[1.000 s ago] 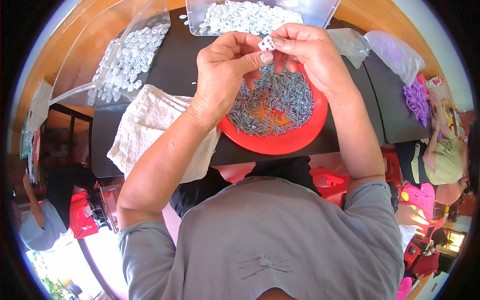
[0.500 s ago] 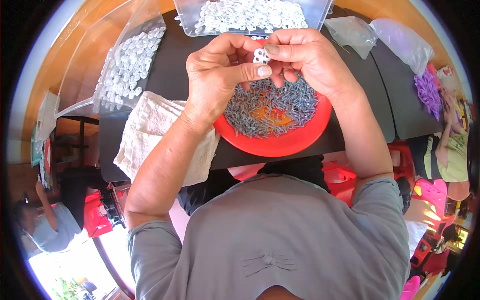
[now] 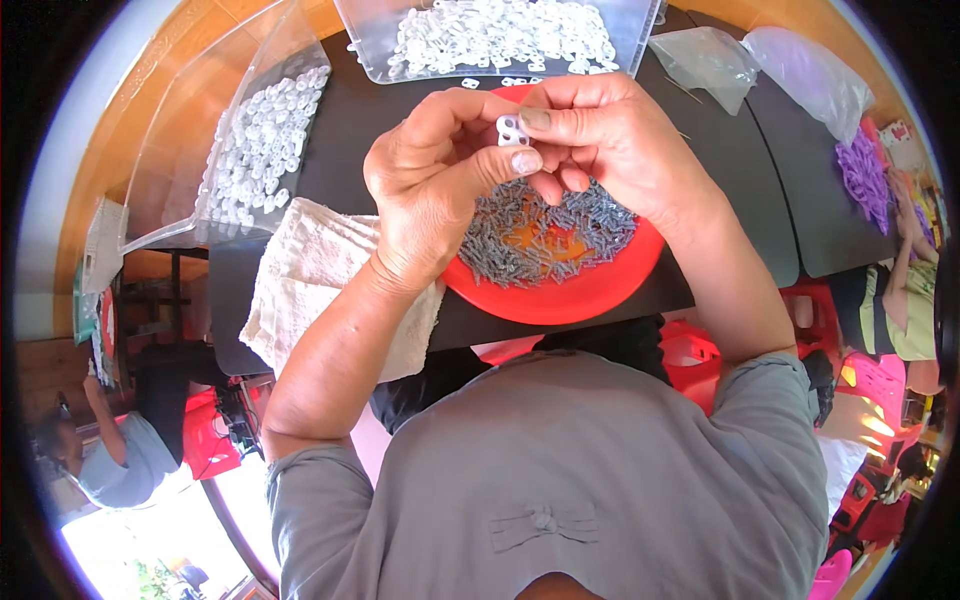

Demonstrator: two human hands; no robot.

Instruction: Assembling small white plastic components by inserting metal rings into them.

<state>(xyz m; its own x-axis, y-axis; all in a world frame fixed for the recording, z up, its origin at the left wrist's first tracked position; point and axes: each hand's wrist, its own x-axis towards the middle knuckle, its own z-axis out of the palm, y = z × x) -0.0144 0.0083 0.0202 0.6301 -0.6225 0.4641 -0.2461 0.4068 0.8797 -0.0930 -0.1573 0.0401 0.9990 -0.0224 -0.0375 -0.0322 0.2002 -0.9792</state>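
Between the fingertips of both hands is a small white plastic piece with holes (image 3: 511, 130). My left hand (image 3: 432, 165) is closed in a pinch on it, thumb below and index finger above. My right hand (image 3: 598, 135) is closed too, its thumb and fingers at the piece's right side; whether a second small part sits in them is hidden. Both hands are over a red basin (image 3: 570, 308) that holds many small grey pegs (image 3: 500, 245). Some orange bottom of the basin shows among the pegs.
A clear bin (image 3: 375, 70) of white pieces stands at the far side, another clear tray (image 3: 165, 232) of them at left. A folded cream cloth (image 3: 300, 290) lies by my left forearm. Plastic bags (image 3: 705, 65) and a purple bundle (image 3: 862, 175) are at right. People sit at both sides.
The white piece has turned slightly between my fingers. Both hands keep their pinch. The whole view has shifted a little.
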